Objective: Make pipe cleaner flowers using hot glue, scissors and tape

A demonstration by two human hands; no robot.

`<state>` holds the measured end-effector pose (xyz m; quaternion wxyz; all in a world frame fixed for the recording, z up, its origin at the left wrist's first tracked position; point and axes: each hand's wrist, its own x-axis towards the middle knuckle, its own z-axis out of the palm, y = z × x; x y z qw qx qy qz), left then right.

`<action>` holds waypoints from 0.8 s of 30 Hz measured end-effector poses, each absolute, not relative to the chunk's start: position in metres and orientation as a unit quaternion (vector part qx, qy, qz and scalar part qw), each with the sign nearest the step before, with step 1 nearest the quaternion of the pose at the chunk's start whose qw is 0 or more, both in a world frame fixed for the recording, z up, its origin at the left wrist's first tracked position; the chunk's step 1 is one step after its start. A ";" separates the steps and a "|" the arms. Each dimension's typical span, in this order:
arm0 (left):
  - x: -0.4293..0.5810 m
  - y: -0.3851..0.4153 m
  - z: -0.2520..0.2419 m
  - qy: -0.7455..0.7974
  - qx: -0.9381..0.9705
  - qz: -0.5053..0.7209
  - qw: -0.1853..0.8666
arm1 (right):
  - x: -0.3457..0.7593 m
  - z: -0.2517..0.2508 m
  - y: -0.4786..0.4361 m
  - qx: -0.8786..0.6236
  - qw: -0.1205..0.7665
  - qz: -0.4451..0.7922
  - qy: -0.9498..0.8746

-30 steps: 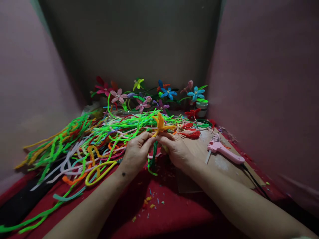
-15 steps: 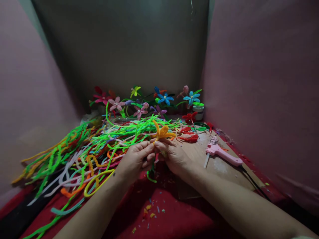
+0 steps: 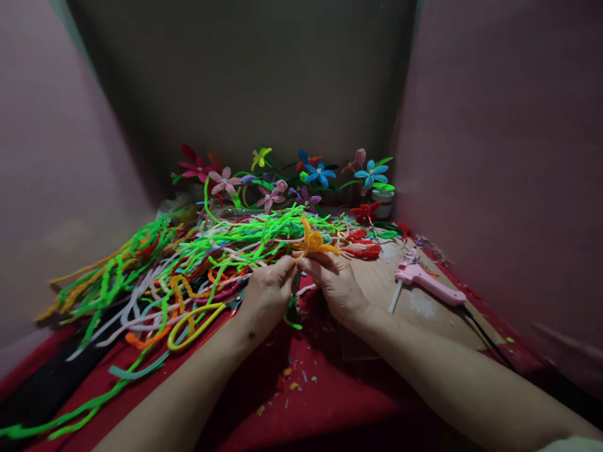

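Observation:
Both hands meet at the middle over the red cloth, gripping an orange pipe-cleaner flower point(image 3: 315, 242) by its base. My left hand point(image 3: 271, 285) pinches just below the petals, thumb and fingers closed. From the other side my right hand point(image 3: 336, 282) is closed around the flower's base, with the petals standing above its fingers. A dark green stem piece with a bright green tip point(image 3: 294, 325) hangs beneath the hands; whether it joins the flower is hidden. A heap of loose pipe cleaners point(image 3: 264, 235), mostly green, lies right behind the hands.
A pink glue gun point(image 3: 431, 284) with its cord rests on a cardboard sheet point(image 3: 419, 326) at right. Finished flowers, including a light blue one point(image 3: 371, 174), stand along the back near a small jar point(image 3: 382, 202). Yellow-handled scissors point(image 3: 195, 326) lie at left. Scraps dot the red cloth point(image 3: 330, 402).
The view has shifted slightly, so the scene sits a little higher and further right. The orange flower has tilted a bit between my hands, which keep their hold.

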<state>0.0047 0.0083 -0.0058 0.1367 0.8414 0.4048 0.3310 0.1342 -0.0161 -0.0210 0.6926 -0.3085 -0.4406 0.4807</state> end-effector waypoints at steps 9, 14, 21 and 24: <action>0.005 0.010 -0.001 0.416 0.821 0.326 0.216 | 0.135 -0.023 -0.013 -0.355 0.681 0.451 -0.455; 0.005 0.012 0.002 0.400 0.732 0.315 0.453 | 0.135 -0.018 -0.015 -0.365 0.670 0.429 -0.484; 0.002 0.015 0.010 0.349 0.605 0.327 0.636 | 0.140 -0.008 -0.017 -0.352 0.631 0.474 -0.503; 0.000 0.014 0.013 0.311 0.571 0.313 0.693 | 0.143 -0.011 -0.014 -0.343 0.609 0.492 -0.519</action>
